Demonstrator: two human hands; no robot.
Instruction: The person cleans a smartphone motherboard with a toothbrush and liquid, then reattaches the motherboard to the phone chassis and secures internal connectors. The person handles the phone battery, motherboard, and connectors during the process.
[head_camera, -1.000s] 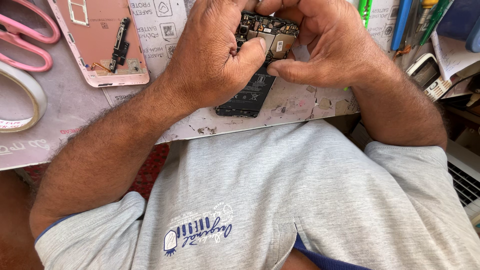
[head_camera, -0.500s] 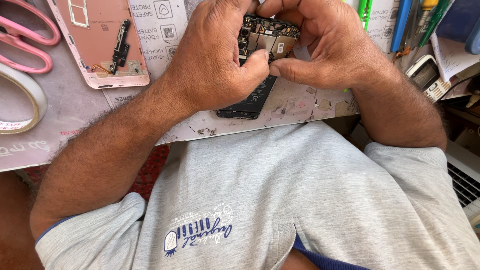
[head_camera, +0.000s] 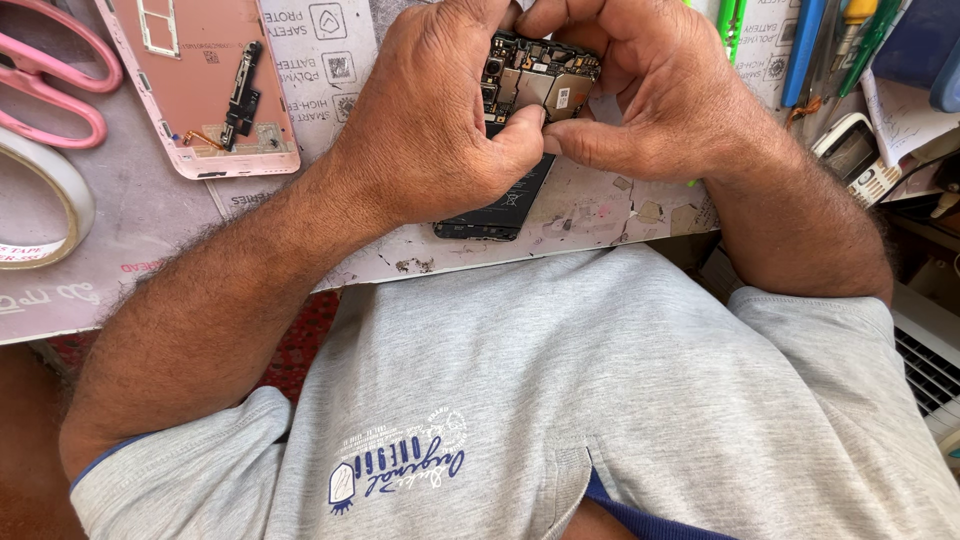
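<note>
Both hands hold the opened phone (head_camera: 520, 130) over the worktable (head_camera: 150, 230). The left hand (head_camera: 430, 120) wraps its fingers around the left edge of the phone, and the right hand (head_camera: 650, 90) curls closed around the top right corner. Compared with a moment ago, the left thumb (head_camera: 515, 150) has moved up and now meets the right thumb (head_camera: 590, 145), tip to tip, on the metal shield of the circuit board (head_camera: 540, 80), just above the black battery (head_camera: 505, 200). I judge that the thumbs now press or pry a small part there. Beyond the left fingers lie the pink back cover (head_camera: 210, 90), pink scissors (head_camera: 50, 80) and a tape roll (head_camera: 45, 200).
</note>
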